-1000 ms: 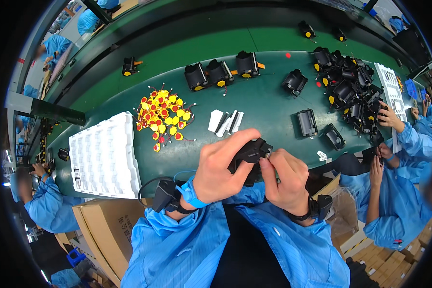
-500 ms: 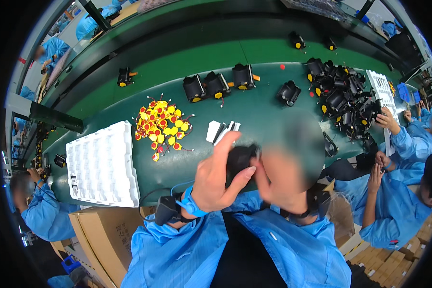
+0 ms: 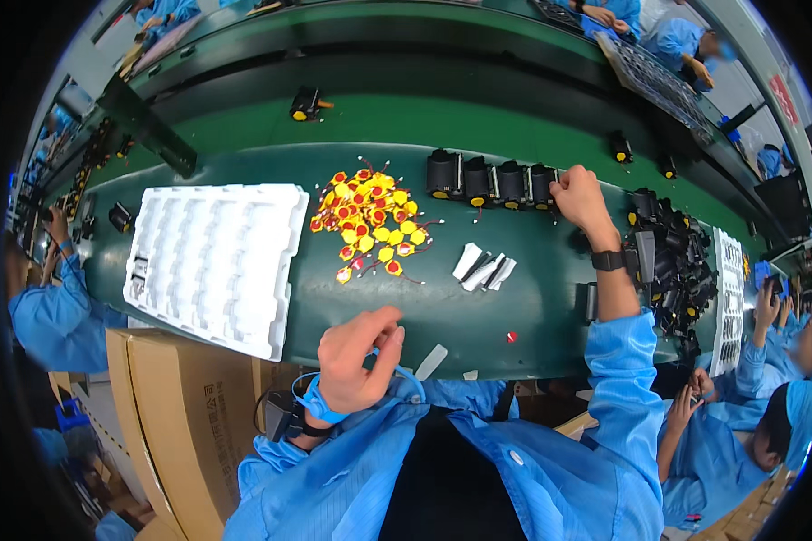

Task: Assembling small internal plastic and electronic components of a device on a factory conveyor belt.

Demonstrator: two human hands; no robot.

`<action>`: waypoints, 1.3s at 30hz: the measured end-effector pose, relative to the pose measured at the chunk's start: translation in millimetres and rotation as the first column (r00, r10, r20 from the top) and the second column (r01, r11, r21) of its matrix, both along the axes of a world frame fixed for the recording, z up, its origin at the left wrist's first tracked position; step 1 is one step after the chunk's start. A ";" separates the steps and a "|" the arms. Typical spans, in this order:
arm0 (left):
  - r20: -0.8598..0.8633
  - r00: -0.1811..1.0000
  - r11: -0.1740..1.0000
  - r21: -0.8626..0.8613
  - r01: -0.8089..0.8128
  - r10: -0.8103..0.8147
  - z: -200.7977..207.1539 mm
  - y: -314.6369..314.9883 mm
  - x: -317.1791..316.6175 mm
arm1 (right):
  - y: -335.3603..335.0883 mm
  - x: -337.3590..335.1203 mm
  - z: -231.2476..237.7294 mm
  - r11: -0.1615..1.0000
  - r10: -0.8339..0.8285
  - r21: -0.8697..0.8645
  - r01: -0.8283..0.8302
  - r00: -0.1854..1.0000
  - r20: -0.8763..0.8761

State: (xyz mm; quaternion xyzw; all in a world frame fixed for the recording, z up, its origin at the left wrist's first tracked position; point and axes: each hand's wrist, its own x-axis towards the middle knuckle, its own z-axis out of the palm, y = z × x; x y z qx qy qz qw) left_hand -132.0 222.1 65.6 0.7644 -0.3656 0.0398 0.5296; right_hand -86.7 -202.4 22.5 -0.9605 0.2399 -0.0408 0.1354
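Note:
At the right end of a row of black plastic housings with yellow discs (image 3: 476, 180), my right hand (image 3: 583, 200) is closed at the end black housing (image 3: 541, 183), its fingertips on that housing's right side. My left hand (image 3: 356, 359) hovers over the near table edge, fingers loosely bent, a gap between thumb and forefinger, nothing visible in it. Beyond it lies a heap of yellow and red discs with thin wires (image 3: 370, 216). Between the hands are several white and black strips (image 3: 485, 268). A pale translucent strip (image 3: 431, 362) rests near the left hand.
A white moulded tray (image 3: 216, 203) stands at left, above a cardboard box (image 3: 198, 424). A big pile of black housings (image 3: 672, 261) lies beside my right forearm. A small red disc (image 3: 512, 337) is near the front edge. Co-workers in blue sit on both sides (image 3: 740, 451).
Both hands were together around a black housing near my body. My right hand has reached out to the row, which has grown by one housing; my left hand has let go and dropped back left.

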 end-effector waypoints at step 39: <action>0.788 0.589 0.330 0.516 -0.791 0.179 23.3 334.4 218.5 | 164.0 -162.9 -34.8 0.841 -0.097 0.505 -0.193 0.865 0.492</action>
